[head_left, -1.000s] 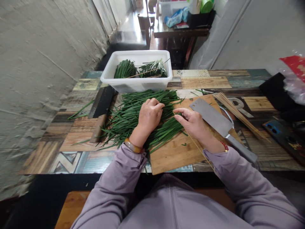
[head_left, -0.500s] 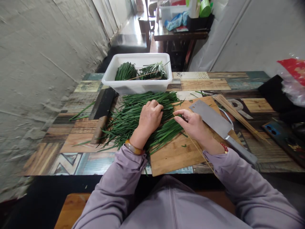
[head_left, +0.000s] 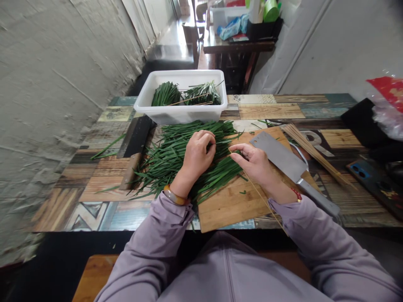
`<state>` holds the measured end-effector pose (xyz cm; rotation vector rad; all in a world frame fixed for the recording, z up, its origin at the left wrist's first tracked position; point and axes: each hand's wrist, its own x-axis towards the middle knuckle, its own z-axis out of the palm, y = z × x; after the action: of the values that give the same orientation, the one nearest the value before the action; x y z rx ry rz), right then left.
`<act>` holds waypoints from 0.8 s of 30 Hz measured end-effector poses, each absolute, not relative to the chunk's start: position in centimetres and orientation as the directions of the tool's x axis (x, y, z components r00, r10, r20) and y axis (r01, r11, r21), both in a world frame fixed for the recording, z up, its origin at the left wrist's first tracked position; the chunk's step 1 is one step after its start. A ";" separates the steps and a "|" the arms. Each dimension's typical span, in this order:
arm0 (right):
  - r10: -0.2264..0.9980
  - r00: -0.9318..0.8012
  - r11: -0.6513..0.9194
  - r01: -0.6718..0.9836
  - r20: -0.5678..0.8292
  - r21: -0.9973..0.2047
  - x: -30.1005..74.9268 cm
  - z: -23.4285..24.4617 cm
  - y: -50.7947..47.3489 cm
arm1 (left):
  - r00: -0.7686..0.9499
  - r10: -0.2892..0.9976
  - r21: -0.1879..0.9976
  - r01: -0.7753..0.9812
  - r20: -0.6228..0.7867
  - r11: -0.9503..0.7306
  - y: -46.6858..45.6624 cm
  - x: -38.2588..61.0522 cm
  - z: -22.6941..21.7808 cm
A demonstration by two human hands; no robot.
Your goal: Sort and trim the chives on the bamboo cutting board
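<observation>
A heap of garlic chives (head_left: pixel 171 157) lies across the table and onto the wooden cutting board (head_left: pixel 226 209). Over the heap, my left hand (head_left: pixel 199 153) has its fingers curled and thumb drawn in, closed on some chives; its fingertips are partly hidden. My right hand (head_left: pixel 252 161) pinches a thin bamboo skewer (head_left: pixel 262 197) near its far tip, and the rest of it slants back under my wrist past the table edge. A cleaver (head_left: pixel 280 155) rests on the board's right side, beside my right hand.
Behind the heap stands a white plastic tub (head_left: pixel 179 114) holding chives and skewers. A second, dark-bladed knife (head_left: pixel 135 136) is at the left. To the right are a bundle of bamboo skewers (head_left: pixel 317 155) and a phone (head_left: pixel 374 184).
My left hand's fingers have shifted slightly, and its thumb now shows beside the curled index finger. My right hand and the skewer have barely moved.
</observation>
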<state>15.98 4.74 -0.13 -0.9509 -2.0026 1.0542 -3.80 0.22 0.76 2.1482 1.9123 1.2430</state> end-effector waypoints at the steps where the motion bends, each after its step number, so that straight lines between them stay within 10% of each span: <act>1: 0.833 -0.508 0.397 0.275 0.219 -0.875 16.0 -0.2 4.8 | -0.079 0.843 0.531 0.807 0.532 -0.260 0.2 -3.8 0.7; 9: 0.849 -0.490 0.362 0.268 0.197 -0.893 16.0 0.0 4.6 | -0.166 0.876 0.672 0.710 0.453 -0.213 0.2 -3.4 0.6; 24: 0.836 -0.503 0.393 0.274 0.218 -0.878 16.1 0.1 4.5 | 0.260 0.912 0.327 0.873 0.317 -0.362 -0.2 -4.7 1.4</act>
<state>16.14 4.47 0.09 -0.9479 -1.9832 1.0753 -4.65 -0.24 1.43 2.4239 1.7226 0.7042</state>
